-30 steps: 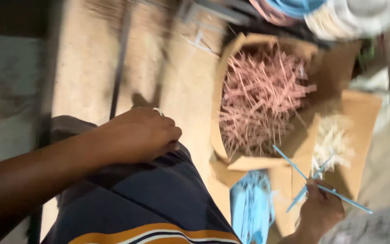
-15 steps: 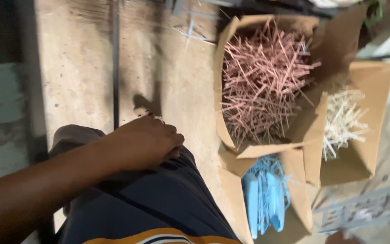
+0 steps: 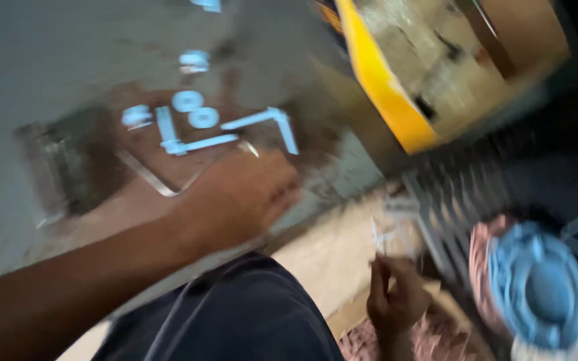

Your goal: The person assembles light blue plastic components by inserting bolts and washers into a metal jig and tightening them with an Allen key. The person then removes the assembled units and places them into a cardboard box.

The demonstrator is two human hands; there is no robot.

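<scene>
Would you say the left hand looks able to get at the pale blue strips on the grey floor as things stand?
Probably yes. The left hand is just below the blue strips on the floor, and nothing shows between them, though the picture is blurred.

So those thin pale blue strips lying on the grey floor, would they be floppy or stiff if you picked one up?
The pale blue strips look thin and flat, so probably light and easy to slide with a nudge. Several keep straight edges and one holds a sharp corner, which suggests fairly stiff plastic, though the picture is blurred. Lying flat, they seem unlikely to roll, unlike the round blue rings beside them. The left hand is nearest.
</scene>
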